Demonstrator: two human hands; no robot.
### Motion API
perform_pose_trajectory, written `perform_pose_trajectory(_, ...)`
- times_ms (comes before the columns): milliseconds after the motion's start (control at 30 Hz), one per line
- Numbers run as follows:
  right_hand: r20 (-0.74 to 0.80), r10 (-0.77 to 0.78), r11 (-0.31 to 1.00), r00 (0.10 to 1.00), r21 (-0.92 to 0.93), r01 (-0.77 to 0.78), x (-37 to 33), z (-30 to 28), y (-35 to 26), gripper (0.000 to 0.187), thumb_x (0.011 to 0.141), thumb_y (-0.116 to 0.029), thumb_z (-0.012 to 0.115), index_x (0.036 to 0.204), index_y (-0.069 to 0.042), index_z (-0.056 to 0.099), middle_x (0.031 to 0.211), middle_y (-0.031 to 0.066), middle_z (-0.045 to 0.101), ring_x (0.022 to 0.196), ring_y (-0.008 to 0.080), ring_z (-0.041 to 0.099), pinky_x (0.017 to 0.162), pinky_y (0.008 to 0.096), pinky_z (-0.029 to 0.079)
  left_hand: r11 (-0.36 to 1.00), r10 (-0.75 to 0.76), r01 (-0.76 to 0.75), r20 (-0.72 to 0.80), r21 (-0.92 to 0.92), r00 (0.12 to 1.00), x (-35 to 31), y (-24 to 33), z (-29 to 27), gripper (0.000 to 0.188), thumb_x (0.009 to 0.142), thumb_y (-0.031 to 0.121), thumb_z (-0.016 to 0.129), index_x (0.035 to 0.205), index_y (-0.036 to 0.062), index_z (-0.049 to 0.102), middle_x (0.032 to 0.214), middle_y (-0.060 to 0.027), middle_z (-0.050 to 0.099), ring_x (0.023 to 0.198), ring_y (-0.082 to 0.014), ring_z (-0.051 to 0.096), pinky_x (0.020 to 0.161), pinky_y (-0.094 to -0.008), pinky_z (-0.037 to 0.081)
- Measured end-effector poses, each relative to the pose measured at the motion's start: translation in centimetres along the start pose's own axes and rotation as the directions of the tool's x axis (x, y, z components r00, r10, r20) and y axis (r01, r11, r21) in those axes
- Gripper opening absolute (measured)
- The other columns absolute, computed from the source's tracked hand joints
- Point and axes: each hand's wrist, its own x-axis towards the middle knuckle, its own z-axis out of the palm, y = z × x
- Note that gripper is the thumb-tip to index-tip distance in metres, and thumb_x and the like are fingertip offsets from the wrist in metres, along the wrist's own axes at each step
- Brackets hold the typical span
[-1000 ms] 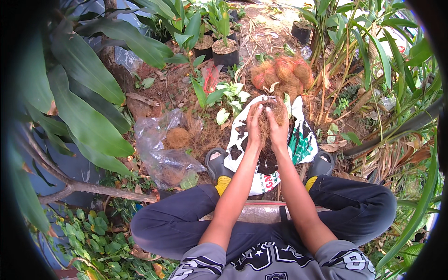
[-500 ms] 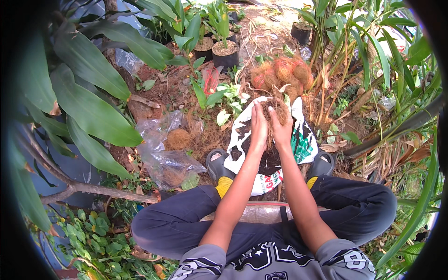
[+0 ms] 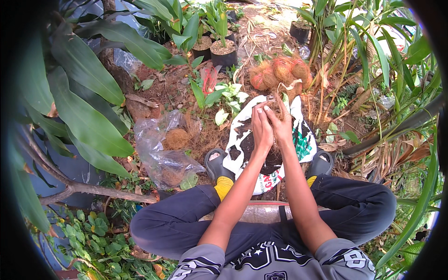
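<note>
Cupped together over an open white sack [image 3: 232,164], my left hand [image 3: 262,128] and my right hand [image 3: 283,127] press a clump of brown coconut fibre [image 3: 275,108] between the palms. Fibre strands stick out above the fingers and hang below the hands. Most of the clump is hidden by my hands, so what is inside it cannot be seen. Dark soil [image 3: 246,135] fills the sack, which lies spread between my feet. Just beyond the sack sits a pile of round fibre balls [image 3: 283,70] with red string around them.
To the left, a clear plastic bag [image 3: 151,144] lies beside loose fibre and a rounded fibre wad [image 3: 177,139]. Red string [image 3: 209,79] rests on the ground farther off. Black potted plants [image 3: 224,55] stand at the back. A branch [image 3: 112,192] and broad leaves reach in from the left.
My hands have closed more tightly around the fibre clump, fingers folding over it from a flatter, upright position. The clump shows less between them.
</note>
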Motion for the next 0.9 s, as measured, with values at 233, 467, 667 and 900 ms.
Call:
perform_pose_trajectory(233, -0.115, 0.276, 0.950, 0.954, 0.182, -0.253, 0.8, -2.5, 1.0, 0.028, 0.089, -0.016, 0.063, 0.112, 0.001, 0.063, 0.102, 0.0071, 0.066, 0.088, 0.0130, 0.061, 0.077, 0.0258, 0.050, 0.936, 0.182, -0.229, 0.191, 0.265, 0.965, -1.0, -0.6, 0.5, 0.070, 0.100, 0.053, 0.011, 0.124, -0.0031, 0.045, 0.124, -0.0217, 0.045, 0.129, -0.0331, 0.036, 0.108, -0.0432, 0.026)
perform_pose_trajectory(467, -0.111, 0.485, 0.723, 0.868, 0.610, -0.326, 0.5, -1.8, -0.6, 0.026, 0.090, -0.017, 0.061, 0.110, -0.001, 0.057, 0.096, 0.0074, 0.062, 0.080, 0.0168, 0.064, 0.066, 0.0285, 0.054, 0.827, 0.389, -0.530, 0.489, 0.188, 0.781, 0.7, 0.5, -2.0, 0.067, 0.091, 0.052, 0.052, 0.132, 0.0005, 0.042, 0.131, -0.0232, 0.044, 0.123, -0.0371, 0.044, 0.105, -0.0443, 0.033)
perform_pose_trajectory(667, -0.024, 0.432, 0.754, 0.901, 0.558, -0.347, -0.3, -1.7, -0.1, 0.025, 0.094, -0.023, 0.057, 0.111, -0.005, 0.058, 0.100, 0.0062, 0.063, 0.085, 0.0154, 0.063, 0.072, 0.0275, 0.054, 0.853, 0.371, -0.467, 0.357, 0.235, 0.857, 0.1, -2.6, -1.5, 0.053, 0.090, 0.041, 0.060, 0.121, 0.0002, 0.047, 0.126, -0.0232, 0.045, 0.118, -0.0401, 0.045, 0.100, -0.0478, 0.036)
perform_pose_trajectory(900, -0.025, 0.455, 0.794, 0.890, 0.463, -0.393, 0.3, -2.9, 1.4, 0.021, 0.094, -0.021, 0.057, 0.107, -0.005, 0.059, 0.093, 0.0051, 0.064, 0.079, 0.0139, 0.063, 0.068, 0.0261, 0.052, 0.811, 0.403, -0.523, 0.399, 0.261, 0.824, -1.2, -2.5, -1.5, 0.045, 0.096, 0.038, 0.050, 0.121, 0.0013, 0.048, 0.130, -0.0233, 0.041, 0.120, -0.0394, 0.043, 0.100, -0.0485, 0.032)
